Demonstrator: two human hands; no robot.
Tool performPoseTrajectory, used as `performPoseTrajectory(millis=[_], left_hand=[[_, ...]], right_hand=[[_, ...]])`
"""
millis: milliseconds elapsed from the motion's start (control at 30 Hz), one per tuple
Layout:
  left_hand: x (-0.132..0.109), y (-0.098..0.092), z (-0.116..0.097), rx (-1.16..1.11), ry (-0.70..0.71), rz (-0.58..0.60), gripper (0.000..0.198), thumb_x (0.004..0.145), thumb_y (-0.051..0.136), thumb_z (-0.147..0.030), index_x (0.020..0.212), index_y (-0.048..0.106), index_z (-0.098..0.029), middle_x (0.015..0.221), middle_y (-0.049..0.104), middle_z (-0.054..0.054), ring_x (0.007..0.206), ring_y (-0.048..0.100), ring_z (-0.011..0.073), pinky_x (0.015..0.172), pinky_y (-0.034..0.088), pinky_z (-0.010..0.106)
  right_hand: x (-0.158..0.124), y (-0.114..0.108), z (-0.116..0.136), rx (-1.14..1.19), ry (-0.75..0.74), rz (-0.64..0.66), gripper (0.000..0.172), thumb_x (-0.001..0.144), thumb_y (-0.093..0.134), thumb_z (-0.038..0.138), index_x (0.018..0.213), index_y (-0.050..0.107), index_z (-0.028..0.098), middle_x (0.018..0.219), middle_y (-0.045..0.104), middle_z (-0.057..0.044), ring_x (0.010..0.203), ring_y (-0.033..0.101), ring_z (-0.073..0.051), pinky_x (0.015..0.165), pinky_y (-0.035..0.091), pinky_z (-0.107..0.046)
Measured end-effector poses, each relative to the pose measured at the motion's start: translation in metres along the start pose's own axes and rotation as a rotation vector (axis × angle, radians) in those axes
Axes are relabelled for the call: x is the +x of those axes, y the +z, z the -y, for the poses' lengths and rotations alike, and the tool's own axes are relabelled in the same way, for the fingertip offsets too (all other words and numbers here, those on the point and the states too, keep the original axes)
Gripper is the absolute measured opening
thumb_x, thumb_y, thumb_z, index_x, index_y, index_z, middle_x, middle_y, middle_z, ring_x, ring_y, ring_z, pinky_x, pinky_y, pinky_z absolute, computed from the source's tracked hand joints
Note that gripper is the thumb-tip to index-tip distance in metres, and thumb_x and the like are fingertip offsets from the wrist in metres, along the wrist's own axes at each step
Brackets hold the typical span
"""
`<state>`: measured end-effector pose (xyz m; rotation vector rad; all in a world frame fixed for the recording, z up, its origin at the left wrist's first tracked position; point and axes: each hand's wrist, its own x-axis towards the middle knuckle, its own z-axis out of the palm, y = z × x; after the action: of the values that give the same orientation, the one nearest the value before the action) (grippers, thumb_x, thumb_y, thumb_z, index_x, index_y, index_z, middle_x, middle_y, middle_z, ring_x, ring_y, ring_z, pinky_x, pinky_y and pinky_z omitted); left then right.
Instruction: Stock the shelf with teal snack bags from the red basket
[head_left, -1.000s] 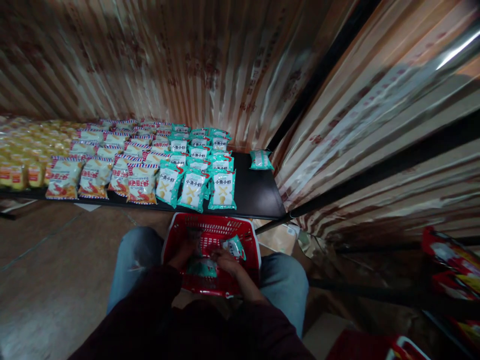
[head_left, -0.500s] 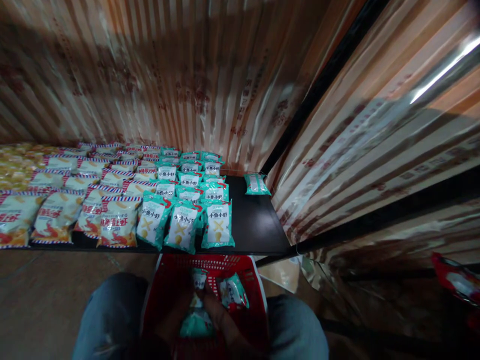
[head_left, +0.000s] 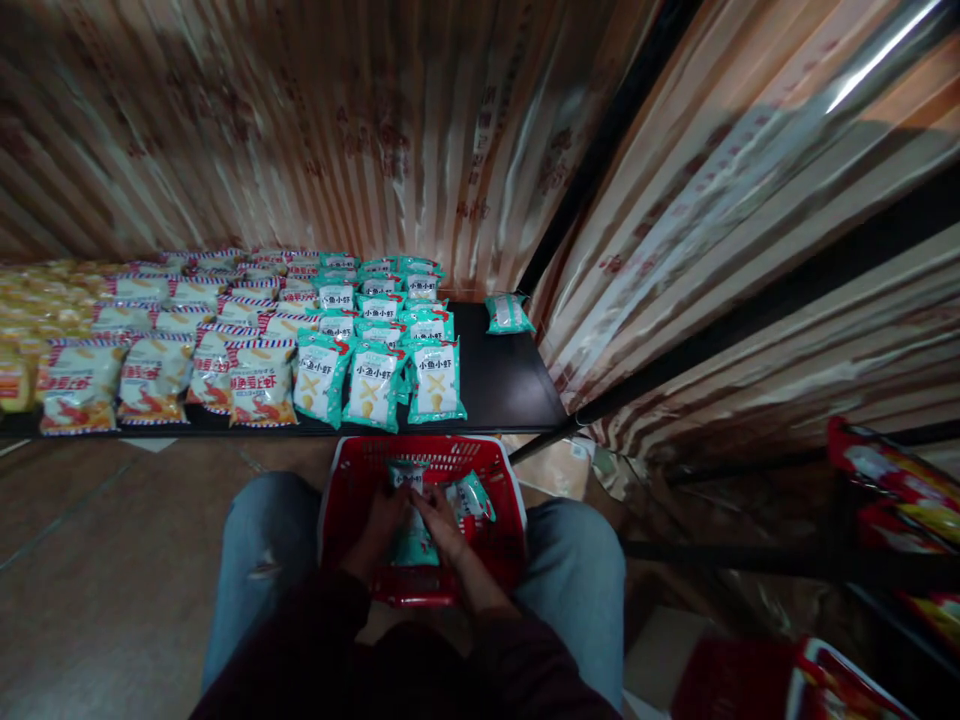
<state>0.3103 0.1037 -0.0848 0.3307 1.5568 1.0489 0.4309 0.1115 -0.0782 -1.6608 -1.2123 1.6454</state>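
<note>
Inside the basket (head_left: 480, 455), we are pinching one packet (head_left: 409, 476) with left hand (head_left: 385, 514) and right hand (head_left: 441, 517). Beyond the basket: black shelf (head_left: 502, 375), bearing bags (head_left: 259, 388); ribbed wall (head_left: 420, 120), rising. Basket's left: tiled floor (head_left: 112, 560).

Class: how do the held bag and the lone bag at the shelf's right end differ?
The held bag is between the left hand and right hand; the lone bag lies untouched on the shelf. The hands partly cover the held bag; the lone bag shows whole. The held bag shows dark lettering; the lone bag, none readable. Both are teal and white.
</note>
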Motion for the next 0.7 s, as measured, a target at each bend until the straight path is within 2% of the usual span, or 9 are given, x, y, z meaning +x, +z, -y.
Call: performPoseTrajectory(millis=[167, 267, 333, 433, 533, 700], left_hand=[[-0.025, -0.008, 0.006, -0.070, 0.004, 0.049, 0.054, 0.061, 0.077, -0.041, 0.105, 0.061, -0.013, 0.086, 0.071, 0.009, 0.073, 0.068, 0.0197, 0.063, 0.051, 0.027], [-0.041, -0.011, 0.009, -0.112, -0.014, 0.099, 0.058, 0.057, 0.080, -0.042, 0.104, 0.060, -0.015, 0.082, 0.071, 0.006, 0.067, 0.067, 0.0186, 0.061, 0.051, 0.027], [-0.049, -0.012, 0.008, -0.142, -0.028, 0.132, 0.059, 0.056, 0.080, -0.044, 0.104, 0.060, -0.016, 0.082, 0.071, 0.006, 0.067, 0.067, 0.0188, 0.061, 0.052, 0.028], [-0.058, -0.014, 0.005, -0.183, -0.042, 0.172, 0.057, 0.059, 0.079, -0.047, 0.104, 0.062, -0.017, 0.084, 0.072, 0.006, 0.072, 0.068, 0.0199, 0.066, 0.054, 0.030], [-0.060, -0.015, 0.003, -0.207, -0.057, 0.183, 0.049, 0.064, 0.076, -0.046, 0.102, 0.064, -0.017, 0.087, 0.072, 0.007, 0.079, 0.069, 0.0208, 0.073, 0.054, 0.032], [-0.049, -0.019, 0.005, -0.198, -0.105, 0.106, 0.035, 0.072, 0.072, -0.039, 0.095, 0.065, -0.013, 0.083, 0.073, 0.008, 0.077, 0.069, 0.0212, 0.073, 0.055, 0.033]], right_hand=[[-0.020, 0.001, 0.003, 0.027, 0.022, -0.031, 0.059, 0.079, 0.047, 0.063, 0.119, 0.053, 0.020, 0.121, 0.061, -0.009, 0.114, 0.055, -0.020, 0.095, 0.043, -0.029], [-0.028, -0.001, 0.006, 0.034, 0.020, -0.051, 0.061, 0.079, 0.047, 0.064, 0.120, 0.055, 0.019, 0.129, 0.057, -0.009, 0.123, 0.049, -0.022, 0.099, 0.040, -0.031], [-0.030, -0.002, 0.006, 0.047, 0.002, -0.060, 0.060, 0.079, 0.045, 0.064, 0.115, 0.059, 0.018, 0.126, 0.060, -0.010, 0.122, 0.051, -0.023, 0.098, 0.041, -0.030], [-0.028, -0.004, 0.003, 0.079, -0.006, -0.060, 0.063, 0.082, 0.036, 0.067, 0.106, 0.065, 0.016, 0.109, 0.068, -0.012, 0.104, 0.063, -0.022, 0.087, 0.049, -0.030], [-0.024, -0.006, -0.001, 0.096, 0.006, -0.074, 0.069, 0.080, 0.033, 0.071, 0.101, 0.067, 0.014, 0.096, 0.071, -0.011, 0.090, 0.067, -0.022, 0.079, 0.051, -0.031], [-0.025, -0.009, 0.001, 0.102, 0.028, -0.052, 0.067, 0.080, 0.036, 0.071, 0.101, 0.068, 0.016, 0.099, 0.071, -0.010, 0.099, 0.064, -0.022, 0.086, 0.050, -0.032]])
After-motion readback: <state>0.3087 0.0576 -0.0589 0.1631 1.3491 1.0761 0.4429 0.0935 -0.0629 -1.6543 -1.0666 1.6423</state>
